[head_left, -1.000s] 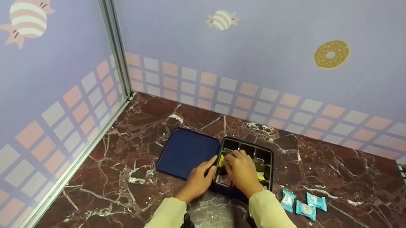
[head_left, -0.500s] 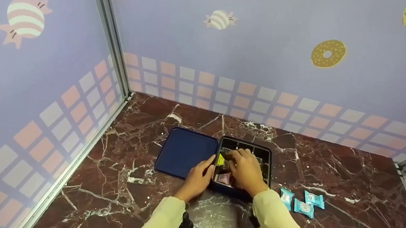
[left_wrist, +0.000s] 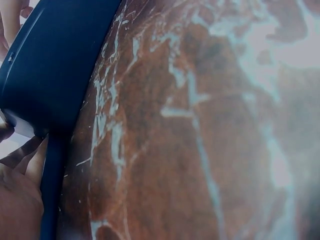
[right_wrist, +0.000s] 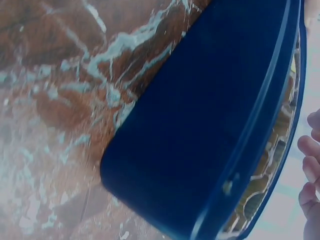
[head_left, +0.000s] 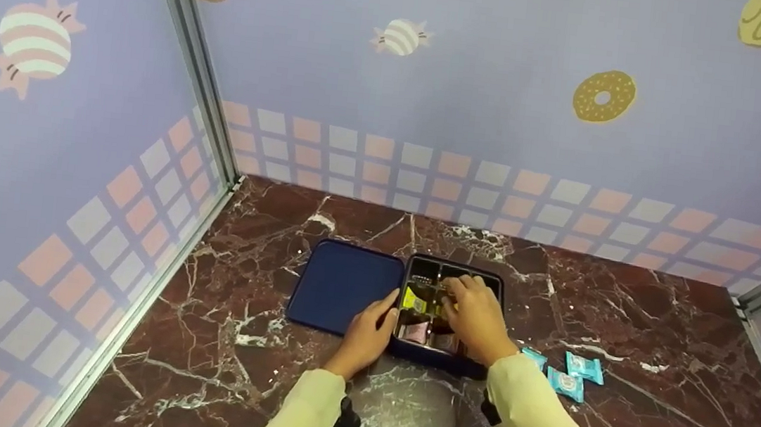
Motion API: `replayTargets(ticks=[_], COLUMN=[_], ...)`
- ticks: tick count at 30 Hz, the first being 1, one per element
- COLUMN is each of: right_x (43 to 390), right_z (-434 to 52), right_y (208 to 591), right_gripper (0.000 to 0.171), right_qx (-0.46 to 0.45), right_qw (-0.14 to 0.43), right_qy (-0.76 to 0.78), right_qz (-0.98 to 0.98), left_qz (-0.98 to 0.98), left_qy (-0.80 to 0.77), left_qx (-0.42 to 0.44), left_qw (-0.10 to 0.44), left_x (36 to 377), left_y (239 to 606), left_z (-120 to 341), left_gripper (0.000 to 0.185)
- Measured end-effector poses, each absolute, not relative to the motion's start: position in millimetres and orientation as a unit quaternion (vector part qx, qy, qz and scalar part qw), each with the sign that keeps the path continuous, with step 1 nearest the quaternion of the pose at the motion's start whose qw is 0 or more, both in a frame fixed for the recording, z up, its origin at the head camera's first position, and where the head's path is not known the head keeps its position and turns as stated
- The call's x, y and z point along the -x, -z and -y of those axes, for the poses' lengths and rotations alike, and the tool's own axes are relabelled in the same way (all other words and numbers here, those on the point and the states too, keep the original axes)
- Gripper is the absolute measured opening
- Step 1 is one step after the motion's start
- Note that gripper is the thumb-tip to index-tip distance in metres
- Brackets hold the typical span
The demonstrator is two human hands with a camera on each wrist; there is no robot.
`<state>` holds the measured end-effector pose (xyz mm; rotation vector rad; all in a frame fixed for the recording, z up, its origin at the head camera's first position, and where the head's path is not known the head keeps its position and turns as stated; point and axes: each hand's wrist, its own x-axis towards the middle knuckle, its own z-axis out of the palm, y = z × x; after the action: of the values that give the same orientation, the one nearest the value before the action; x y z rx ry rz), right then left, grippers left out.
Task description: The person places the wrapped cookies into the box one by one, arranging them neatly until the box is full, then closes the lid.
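— Rightward travel of the right hand (head_left: 479, 316) is noted since the earlier frame; the yellow packet (head_left: 416, 302) in the left compartment of the middle row is now more fully exposed.

— How is that hand held?

— Its fingers are bent downward over the middle of the box (head_left: 436, 359). Bent fingertips (right_wrist: 311, 169) are also caught in the right wrist view, above the rim. Whether anything is pinched cannot be told; a patch of yellow (head_left: 440, 309) is partly covered beside the thumb.

— And the left hand (head_left: 369, 332)?

— It is rested at the left edge of the box, beside the lid (head_left: 344, 287), with the index finger laid fairly straight along that edge and the thumb set apart from it.

— Position of the box?

— Flat on the bench (head_left: 249, 391), open side up, with the blue lid laid open on its left. A pink packet (head_left: 416, 332) is held in the near-left compartment.

— Anything outside?

— Three blue packets (head_left: 565, 383) are grouped on the bench to the right, one partly hidden by the right sleeve (head_left: 543, 414).
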<state>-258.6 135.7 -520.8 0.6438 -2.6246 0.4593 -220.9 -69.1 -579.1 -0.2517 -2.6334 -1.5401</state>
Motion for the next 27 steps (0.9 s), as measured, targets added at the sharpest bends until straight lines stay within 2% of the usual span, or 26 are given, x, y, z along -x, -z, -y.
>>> replayTargets(ticks=[27], right_x=[246.8], right_z=[-202.4], right_y=[510.7], right_gripper=[0.024], right_qx=[-0.164], right_qw=[0.189], right_qy=[-0.162], right_qz=[0.954], left_qz=[0.860], left_qy=[0.502], left_qx=[0.083], left_qw=[0.041], left_x=[218.6], left_y=[579.7], left_z=[67.2], left_gripper=[0.047])
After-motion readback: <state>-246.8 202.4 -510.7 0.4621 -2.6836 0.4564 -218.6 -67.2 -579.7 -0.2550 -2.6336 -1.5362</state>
